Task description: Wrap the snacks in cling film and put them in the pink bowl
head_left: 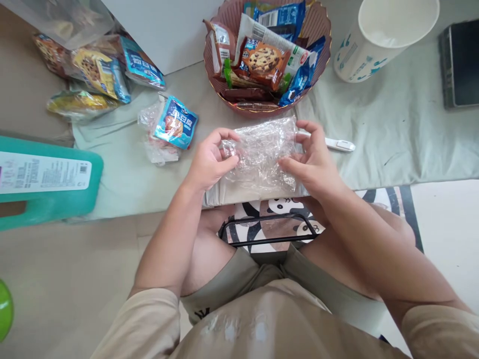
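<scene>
A crumpled clear plastic bag [262,149] is stretched between my two hands, just above the near edge of the cloth-covered table. My left hand [215,157] pinches its left side between thumb and fingers. On the other side, my right hand [314,159] grips the right edge the same way. A white-handled tool [340,144], perhaps a small knife, lies partly hidden behind my right hand. Left of my left hand, a blue snack packet [176,122] rests on a crumpled clear wrapper [155,144]. Right behind the bag stands a pink fluted bowl [325,30] heaped with packaged snacks.
A white paper bucket [359,60] and a black device [462,65] are at the right. Several snack packets [101,75] lie at the back left beside a white box [160,30]. A teal jug [95,174] is at the left edge.
</scene>
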### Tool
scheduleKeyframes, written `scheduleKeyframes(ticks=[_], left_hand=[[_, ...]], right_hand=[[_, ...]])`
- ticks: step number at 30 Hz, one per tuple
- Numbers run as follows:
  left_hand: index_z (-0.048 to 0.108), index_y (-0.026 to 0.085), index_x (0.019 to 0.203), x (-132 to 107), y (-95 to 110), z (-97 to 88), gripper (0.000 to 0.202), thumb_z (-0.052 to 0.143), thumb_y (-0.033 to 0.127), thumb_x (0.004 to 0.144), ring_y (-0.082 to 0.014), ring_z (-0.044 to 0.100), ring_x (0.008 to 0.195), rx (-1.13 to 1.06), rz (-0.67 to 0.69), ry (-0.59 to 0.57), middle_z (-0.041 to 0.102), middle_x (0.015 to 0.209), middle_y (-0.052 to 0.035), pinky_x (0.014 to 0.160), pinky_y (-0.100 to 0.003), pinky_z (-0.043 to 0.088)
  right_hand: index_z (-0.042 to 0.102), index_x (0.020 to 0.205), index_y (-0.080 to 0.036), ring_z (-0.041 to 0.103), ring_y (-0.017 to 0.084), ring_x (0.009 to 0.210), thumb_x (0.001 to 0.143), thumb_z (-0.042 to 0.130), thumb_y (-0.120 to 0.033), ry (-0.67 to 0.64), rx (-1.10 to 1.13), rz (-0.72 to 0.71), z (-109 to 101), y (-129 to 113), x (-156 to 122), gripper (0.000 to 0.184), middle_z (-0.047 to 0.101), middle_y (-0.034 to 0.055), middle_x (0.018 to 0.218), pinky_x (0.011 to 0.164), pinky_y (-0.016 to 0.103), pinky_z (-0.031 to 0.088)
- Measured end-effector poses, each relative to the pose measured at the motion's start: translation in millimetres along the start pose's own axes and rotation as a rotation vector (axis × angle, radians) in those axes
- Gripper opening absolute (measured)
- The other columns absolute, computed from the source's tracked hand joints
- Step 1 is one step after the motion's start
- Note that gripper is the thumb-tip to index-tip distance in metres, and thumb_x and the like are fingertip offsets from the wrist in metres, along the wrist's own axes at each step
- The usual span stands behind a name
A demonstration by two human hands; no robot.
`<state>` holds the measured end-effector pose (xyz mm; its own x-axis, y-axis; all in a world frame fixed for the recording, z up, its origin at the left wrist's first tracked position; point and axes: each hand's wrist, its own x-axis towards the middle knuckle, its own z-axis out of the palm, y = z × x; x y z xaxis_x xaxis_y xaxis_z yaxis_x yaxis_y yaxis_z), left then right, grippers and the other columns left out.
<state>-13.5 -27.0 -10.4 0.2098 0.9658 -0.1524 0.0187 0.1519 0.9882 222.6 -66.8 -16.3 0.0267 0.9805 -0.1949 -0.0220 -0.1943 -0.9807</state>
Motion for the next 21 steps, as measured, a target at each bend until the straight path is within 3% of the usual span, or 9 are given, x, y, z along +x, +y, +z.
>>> scheduleKeyframes(ticks=[4, 7, 10, 12, 15, 17, 21], left_hand=[[0.062, 0.026, 0.107, 2.4, -4.5, -1.9, 0.043, 0.072, 0.013, 0.067, -0.0169, 0.075, 0.083, -0.049, 0.032, -0.022, 0.061, 0.126, -0.0032, 0.058, -0.025, 0.056], [0.059, 0.034, 0.117, 2.2, -1.4, -4.6, 0.055, 0.075, 0.015, 0.067, -0.0147, 0.075, 0.079, -0.175, 0.038, -0.018, 0.063, 0.128, -0.0002, 0.056, -0.023, 0.057], [0.057, 0.036, 0.127, 0.1, 5.6, -2.8, 0.067, 0.084, 0.027, 0.066, -0.0201, 0.078, 0.09, -0.346, -0.065, -0.056, 0.069, 0.131, -0.0007, 0.067, -0.028, 0.064], [0.062, 0.031, 0.121, -1.3, 8.2, 1.8, 0.062, 0.088, 0.036, 0.065, -0.0249, 0.078, 0.098, -0.379, -0.152, -0.125, 0.073, 0.127, -0.0037, 0.076, -0.035, 0.067], [0.069, 0.021, 0.1, -2.0, 6.7, 10.1, 0.044, 0.09, 0.038, 0.065, -0.0244, 0.079, 0.088, -0.294, -0.211, -0.143, 0.078, 0.097, -0.0055, 0.074, -0.035, 0.066], [0.068, 0.019, 0.09, -1.2, 4.6, 13.3, 0.031, 0.086, 0.033, 0.068, -0.0199, 0.077, 0.075, -0.233, -0.203, -0.078, 0.075, 0.081, -0.0034, 0.066, -0.03, 0.064], [0.067, 0.018, 0.082, 2.8, 4.0, 12.1, 0.014, 0.075, 0.02, 0.07, -0.0106, 0.066, 0.056, -0.165, -0.1, 0.115, 0.072, 0.073, -0.0001, 0.049, -0.019, 0.052]], right_hand=[[0.044, 0.139, -0.036, 0.061, 0.013, 0.07, 0.075, 0.08, -0.022, -0.013, 0.087, 0.001, 0.0, 0.9, 1.7, 0.074, 0.063, -0.0029, 0.094, 0.063, 0.028, 0.054], [0.059, 0.118, -0.028, 0.061, 0.013, 0.073, 0.077, 0.078, -0.025, -0.076, 0.166, 0.039, 2.4, -3.6, 0.9, 0.045, 0.063, -0.003, 0.084, 0.067, 0.029, 0.054], [0.062, 0.088, -0.023, 0.061, 0.012, 0.072, 0.082, 0.074, -0.031, -0.112, 0.141, 0.042, 7.3, -4.4, -1.4, 0.016, 0.064, -0.0014, 0.081, 0.072, 0.03, 0.053], [0.059, 0.086, -0.024, 0.063, 0.013, 0.075, 0.084, 0.073, -0.033, -0.051, 0.147, 0.004, 10.6, -2.9, -2.5, 0.016, 0.065, -0.0017, 0.082, 0.075, 0.031, 0.053], [0.057, 0.094, -0.026, 0.067, 0.015, 0.08, 0.081, 0.074, -0.033, -0.01, 0.192, 0.018, 12.0, -3.5, -3.2, 0.023, 0.069, -0.0021, 0.091, 0.074, 0.031, 0.055], [0.055, 0.102, -0.027, 0.066, 0.014, 0.073, 0.076, 0.077, -0.029, -0.087, 0.186, 0.099, 10.3, -6.9, -3.7, 0.034, 0.069, -0.0026, 0.089, 0.067, 0.03, 0.054], [0.051, 0.11, -0.025, 0.058, 0.011, 0.058, 0.069, 0.077, -0.022, -0.236, 0.104, 0.215, 5.3, -10.9, -3.5, 0.048, 0.062, -0.0067, 0.073, 0.056, 0.027, 0.049]])
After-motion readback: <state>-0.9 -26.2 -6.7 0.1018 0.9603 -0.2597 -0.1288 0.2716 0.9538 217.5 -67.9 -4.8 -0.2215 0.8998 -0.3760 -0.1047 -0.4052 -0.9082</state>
